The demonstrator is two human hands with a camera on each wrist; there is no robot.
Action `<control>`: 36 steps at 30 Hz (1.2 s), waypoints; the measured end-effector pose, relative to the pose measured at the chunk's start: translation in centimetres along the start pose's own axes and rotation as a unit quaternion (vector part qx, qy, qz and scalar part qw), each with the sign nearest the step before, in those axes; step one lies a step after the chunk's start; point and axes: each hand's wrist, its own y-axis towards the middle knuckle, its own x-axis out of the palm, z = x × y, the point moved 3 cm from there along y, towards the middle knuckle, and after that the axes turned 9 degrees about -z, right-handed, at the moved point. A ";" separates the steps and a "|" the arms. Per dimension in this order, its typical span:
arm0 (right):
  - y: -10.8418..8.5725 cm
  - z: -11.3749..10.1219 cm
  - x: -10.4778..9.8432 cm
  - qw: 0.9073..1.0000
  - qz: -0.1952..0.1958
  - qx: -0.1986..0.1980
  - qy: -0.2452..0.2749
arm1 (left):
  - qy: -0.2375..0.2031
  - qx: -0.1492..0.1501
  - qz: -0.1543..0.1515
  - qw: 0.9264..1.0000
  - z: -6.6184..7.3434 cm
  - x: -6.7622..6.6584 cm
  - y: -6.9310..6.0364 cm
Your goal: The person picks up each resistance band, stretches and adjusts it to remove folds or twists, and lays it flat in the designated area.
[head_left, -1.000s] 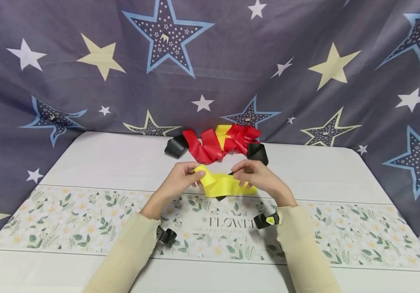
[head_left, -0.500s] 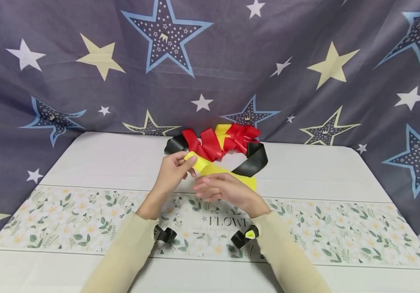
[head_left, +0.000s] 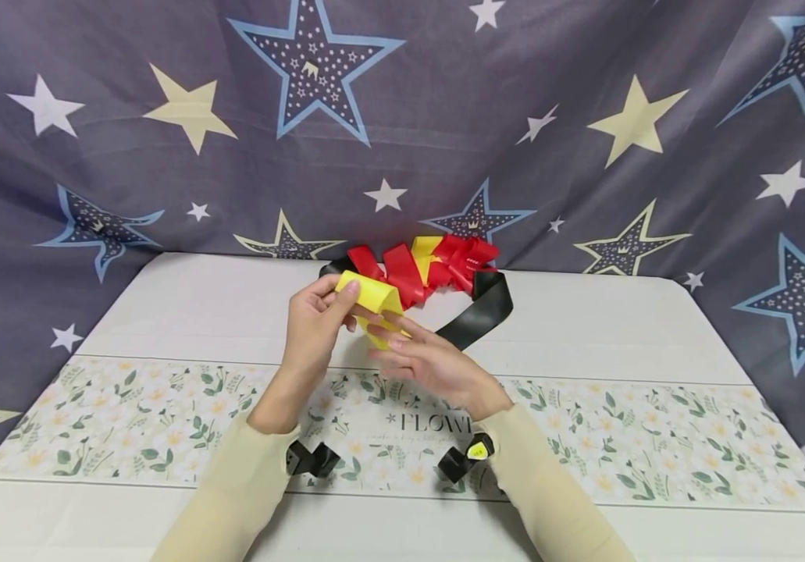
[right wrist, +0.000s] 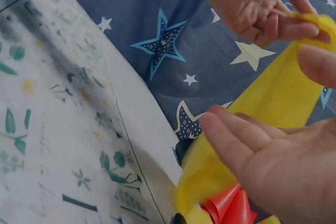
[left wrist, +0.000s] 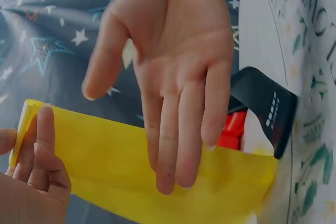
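A wide yellow ribbon (head_left: 372, 294) hangs from my left hand (head_left: 308, 324), which pinches its end between thumb and fingers; the ribbon curls over and droops toward the right hand. My right hand (head_left: 437, 367) has its fingers spread and nearly straight, palm turned toward the ribbon, with fingertips beside or against it. In the left wrist view the straight fingers of the right hand (left wrist: 178, 77) lie across the yellow ribbon (left wrist: 105, 150). The right wrist view shows the ribbon (right wrist: 273, 93) stretching down from the left hand (right wrist: 257, 9), behind the right hand's fingers.
Behind the hands lies a pile of red ribbon (head_left: 402, 273) with a yellow piece (head_left: 425, 257) in it. A black ribbon loop (head_left: 482, 312) curves at its right. The white table (head_left: 627, 328) carries a floral strip (head_left: 585, 445), and a star-patterned cloth (head_left: 444, 101) hangs behind.
My left hand has moved up and left with the yellow ribbon's end. The right hand has moved left from the ribbon's right part, its fingers straightening. More of the black loop shows.
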 end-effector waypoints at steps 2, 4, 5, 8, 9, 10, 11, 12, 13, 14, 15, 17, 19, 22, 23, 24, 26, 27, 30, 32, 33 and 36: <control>-0.2 -0.3 -0.3 1.000 0.011 -0.019 0.020 | -0.007 -0.002 -0.013 1.000 0.3 0.3 -0.2; -0.4 -0.7 -0.6 0.997 0.026 -0.041 0.054 | -0.007 -0.002 -0.021 1.000 0.7 0.6 -0.5; -0.5 -0.9 -0.8 0.995 0.031 -0.056 0.075 | -0.006 0.000 -0.025 1.000 0.9 0.7 -0.6; -0.9 -1.6 -1.3 0.984 0.035 -0.109 0.135 | -0.001 0.004 -0.027 1.000 1.5 1.1 -1.1; -1.1 -1.8 -1.5 0.979 0.033 -0.126 0.156 | 0.002 0.001 -0.029 1.000 1.6 1.2 -1.2; -1.2 -2.0 -1.7 0.974 0.028 -0.141 0.174 | 0.007 -0.003 -0.035 0.999 1.7 1.4 -1.4; -1.3 -2.1 -1.8 0.969 0.025 -0.151 0.192 | 0.012 -0.008 -0.043 0.999 1.9 1.6 -1.5; -1.4 -2.2 -1.9 0.965 0.022 -0.157 0.210 | 0.017 -0.015 -0.053 0.998 2.0 1.8 -1.7; -1.5 -2.3 -2.0 0.961 0.021 -0.160 0.226 | 0.023 -0.022 -0.064 0.997 2.1 2.0 -1.8; -1.5 -2.3 -2.0 0.958 0.023 -0.157 0.241 | 0.027 -0.027 -0.075 0.996 2.1 2.2 -1.9; -1.4 -2.2 -2.0 0.955 0.026 -0.151 0.254 | 0.030 -0.031 -0.084 0.996 2.2 2.3 -2.0; -1.2 -1.9 -1.8 0.954 0.038 -0.128 0.269 | 0.032 -0.036 -0.092 0.995 2.3 2.6 -2.1; -0.9 -1.5 -1.5 0.958 0.056 -0.097 0.262 | 0.027 -0.039 -0.085 0.995 2.3 2.7 -2.0; -0.5 -0.8 -0.9 0.968 0.087 -0.049 0.232 | 0.017 -0.043 -0.065 0.997 2.6 2.7 -1.7; -0.4 -0.6 -0.7 0.970 0.095 -0.037 0.219 | 0.016 -0.046 -0.058 0.997 2.8 2.6 -1.5; -0.4 -0.5 -0.6 0.972 0.103 -0.026 0.207 | 0.015 -0.048 -0.055 0.997 3.0 2.6 -1.2; -0.6 -0.3 -0.3 0.976 0.114 -0.012 0.186 | 0.015 -0.047 -0.054 0.997 3.6 2.6 -0.6; -0.6 -0.2 -0.1 0.977 0.115 -0.006 0.178 | 0.015 -0.045 -0.055 0.997 3.9 2.7 -0.3; -1.1 -0.1 0.4 0.982 0.104 0.005 0.154 | 0.017 -0.032 -0.060 0.998 5.2 2.9 0.7; -1.4 0.0 0.7 0.985 0.091 0.008 0.145 | 0.017 -0.022 -0.059 0.998 6.0 3.1 1.2; -1.5 0.1 0.9 0.986 0.083 0.007 0.145 | 0.016 -0.018 -0.058 0.998 6.4 3.1 1.4; -1.8 0.4 1.3 0.986 0.066 0.003 0.154 | 0.024 -0.010 -0.058 0.998 7.3 3.4 1.9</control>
